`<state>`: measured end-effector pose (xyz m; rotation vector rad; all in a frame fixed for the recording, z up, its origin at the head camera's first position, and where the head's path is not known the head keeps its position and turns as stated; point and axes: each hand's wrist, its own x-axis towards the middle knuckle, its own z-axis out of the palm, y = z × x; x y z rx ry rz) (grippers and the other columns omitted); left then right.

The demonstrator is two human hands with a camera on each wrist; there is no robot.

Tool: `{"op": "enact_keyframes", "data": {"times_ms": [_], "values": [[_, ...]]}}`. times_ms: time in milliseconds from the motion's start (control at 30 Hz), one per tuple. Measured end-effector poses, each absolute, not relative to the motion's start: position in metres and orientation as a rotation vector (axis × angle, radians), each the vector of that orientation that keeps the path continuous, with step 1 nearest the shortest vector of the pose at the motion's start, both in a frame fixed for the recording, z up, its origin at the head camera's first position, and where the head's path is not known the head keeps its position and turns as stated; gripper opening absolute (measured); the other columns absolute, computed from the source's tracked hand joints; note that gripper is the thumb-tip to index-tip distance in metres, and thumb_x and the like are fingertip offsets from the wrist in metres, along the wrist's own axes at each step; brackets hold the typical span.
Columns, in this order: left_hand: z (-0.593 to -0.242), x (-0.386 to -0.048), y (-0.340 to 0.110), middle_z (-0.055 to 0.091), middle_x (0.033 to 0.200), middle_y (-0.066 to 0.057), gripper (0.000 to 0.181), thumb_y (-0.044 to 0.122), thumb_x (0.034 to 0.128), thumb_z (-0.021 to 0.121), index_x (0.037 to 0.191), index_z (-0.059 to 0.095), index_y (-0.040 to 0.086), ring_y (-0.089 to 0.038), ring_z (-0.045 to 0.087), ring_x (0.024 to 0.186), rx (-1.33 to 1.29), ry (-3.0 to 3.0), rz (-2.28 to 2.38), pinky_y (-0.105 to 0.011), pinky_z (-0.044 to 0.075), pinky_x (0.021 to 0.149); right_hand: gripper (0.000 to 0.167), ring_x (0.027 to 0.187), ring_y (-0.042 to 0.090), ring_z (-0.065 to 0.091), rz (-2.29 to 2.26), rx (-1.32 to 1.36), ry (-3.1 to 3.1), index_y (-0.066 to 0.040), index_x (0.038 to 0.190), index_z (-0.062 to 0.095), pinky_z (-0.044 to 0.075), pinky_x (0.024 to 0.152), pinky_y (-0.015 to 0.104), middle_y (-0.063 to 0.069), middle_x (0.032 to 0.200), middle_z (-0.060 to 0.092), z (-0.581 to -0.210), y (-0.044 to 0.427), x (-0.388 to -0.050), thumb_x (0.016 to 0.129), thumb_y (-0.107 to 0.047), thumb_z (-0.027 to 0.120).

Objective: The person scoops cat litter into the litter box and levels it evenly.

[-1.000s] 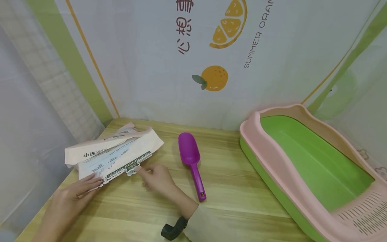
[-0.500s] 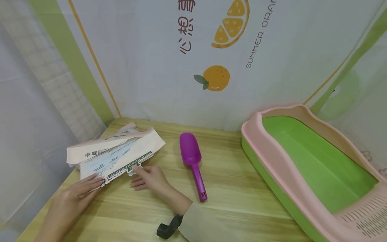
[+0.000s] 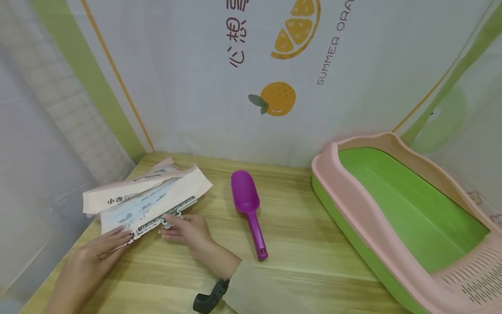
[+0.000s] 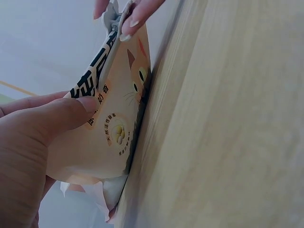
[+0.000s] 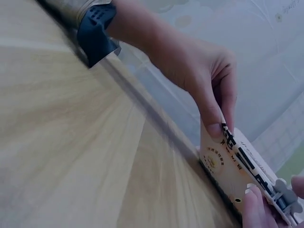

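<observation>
While the head view is showing the bag lying on the table at centre left of the frame, you are holding its near edge with both hands. Your left hand is pinching the edge at the lower left, and your right hand is gripping the clip further right. The scoop is lying near the centre, well apart from the tray at the right. Since the bag's upper part is sagging in loose folds, you are probably dealing with a soft, thin wall that is offering little support.

In the left wrist view, your left thumb is pressing on the lettered edge at centre left, while the right fingers are straddling the clip at the top. The printed side is looking smooth, perhaps slippery, so a flat thumb is likely serving you better than nail tips.

In the right wrist view, the left hand is reaching down from upper centre and pinching the edge; the right fingers are grasping the clip at lower right. Between them the edge is running straight, suggesting a stiffer hold there. The contents are staying hidden, so you are only guessing at weight.
</observation>
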<state>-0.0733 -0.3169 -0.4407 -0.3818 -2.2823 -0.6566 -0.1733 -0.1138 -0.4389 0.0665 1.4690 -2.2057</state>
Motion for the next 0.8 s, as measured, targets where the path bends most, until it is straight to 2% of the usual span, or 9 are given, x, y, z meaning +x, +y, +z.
{"op": "enact_keyframes", "data": {"times_ms": [100, 200, 267, 300, 333, 400, 467, 667, 800], "values": [[-0.4409, -0.0715, -0.3174, 0.054, 0.128, 0.036, 0.059, 0.06, 0.0943, 0.053, 0.101, 0.081, 0.009, 0.024, 0.045, 0.126, -0.377, -2.283, -0.643, 0.0, 0.028, 0.108, 0.023, 0.084, 0.035, 0.078, -2.208, 0.113, 1.472, 0.002, 0.089, 0.07, 0.063, 0.072, 0.033, 0.022, 0.085, 0.075, -0.4369, -0.115, -0.1726, 0.087, -0.018, 0.08], [-0.4402, -0.07, -0.3178, 0.055, 0.127, 0.034, 0.04, 0.046, 0.0936, 0.067, 0.102, 0.081, 0.01, 0.023, 0.046, 0.127, -0.372, -2.288, -0.643, 0.0, 0.028, 0.108, 0.024, 0.083, 0.035, 0.078, -2.205, 0.157, 1.468, 0.002, 0.09, 0.071, 0.063, 0.07, 0.033, 0.021, 0.082, 0.075, -0.4358, -0.1158, -0.1722, 0.087, -0.02, 0.081], [-0.4392, -0.0694, -0.3177, 0.056, 0.126, 0.032, 0.023, 0.027, 0.0866, 0.08, 0.102, 0.081, 0.01, 0.023, 0.045, 0.127, -0.366, -2.3, -0.635, 0.0, 0.029, 0.108, 0.025, 0.083, 0.035, 0.078, -2.202, 0.171, 1.475, 0.002, 0.09, 0.072, 0.063, 0.07, 0.033, 0.021, 0.081, 0.074, -0.4358, -0.1158, -0.1726, 0.087, -0.021, 0.081], [-0.4385, -0.0693, -0.3175, 0.056, 0.125, 0.031, 0.023, 0.016, 0.0805, 0.084, 0.103, 0.081, 0.009, 0.024, 0.045, 0.127, -0.362, -2.308, -0.63, 0.0, 0.029, 0.108, 0.025, 0.082, 0.035, 0.078, -2.197, 0.176, 1.482, 0.002, 0.09, 0.072, 0.063, 0.07, 0.033, 0.02, 0.081, 0.074, -0.4357, -0.1155, -0.1727, 0.086, -0.021, 0.081], [-0.4378, -0.0692, -0.3171, 0.056, 0.125, 0.03, 0.031, 0.005, 0.0724, 0.086, 0.102, 0.081, 0.009, 0.024, 0.045, 0.127, -0.36, -2.312, -0.629, 0.0, 0.029, 0.108, 0.026, 0.082, 0.034, 0.078, -2.193, 0.178, 1.492, 0.002, 0.091, 0.072, 0.063, 0.069, 0.034, 0.02, 0.081, 0.074, -0.4355, -0.115, -0.1729, 0.086, -0.022, 0.082], [-0.4365, -0.0691, -0.3161, 0.056, 0.124, 0.028, 0.042, -0.005, 0.0628, 0.086, 0.102, 0.081, 0.008, 0.025, 0.044, 0.126, -0.35, -2.326, -0.615, 0.0, 0.029, 0.108, 0.027, 0.08, 0.033, 0.078, -2.186, 0.187, 1.515, 0.001, 0.09, 0.073, 0.063, 0.069, 0.033, 0.02, 0.08, 0.075, -0.4352, -0.1141, -0.1732, 0.084, -0.023, 0.083], [-0.4358, -0.069, -0.3154, 0.057, 0.122, 0.027, 0.046, -0.009, 0.0584, 0.086, 0.101, 0.081, 0.008, 0.026, 0.043, 0.126, -0.345, -2.335, -0.607, 0.001, 0.029, 0.108, 0.027, 0.078, 0.032, 0.078, -2.18, 0.191, 1.533, 0.001, 0.09, 0.073, 0.063, 0.068, 0.033, 0.02, 0.08, 0.075, -0.4352, -0.1132, -0.1733, 0.084, -0.023, 0.084], [-0.4365, -0.0692, -0.3152, 0.06, 0.121, 0.024, 0.041, -0.006, 0.063, 0.085, 0.101, 0.081, 0.009, 0.026, 0.044, 0.125, -0.358, -2.33, -0.609, 0.001, 0.029, 0.106, 0.024, 0.076, 0.031, 0.078, -2.176, 0.185, 1.557, 0.001, 0.088, 0.074, 0.062, 0.066, 0.033, 0.02, 0.078, 0.075, -0.437, -0.1115, -0.1732, 0.083, -0.02, 0.084], [-0.4378, -0.0703, -0.3156, 0.058, 0.123, 0.028, 0.044, -0.006, 0.0617, 0.085, 0.102, 0.081, 0.01, 0.026, 0.044, 0.125, -0.355, -2.325, -0.611, 0.001, 0.028, 0.108, 0.023, 0.077, 0.032, 0.078, -2.173, 0.142, 1.573, 0.002, 0.088, 0.074, 0.062, 0.066, 0.032, 0.022, 0.08, 0.075, -0.4384, -0.1103, -0.1741, 0.085, -0.019, 0.082]]}}
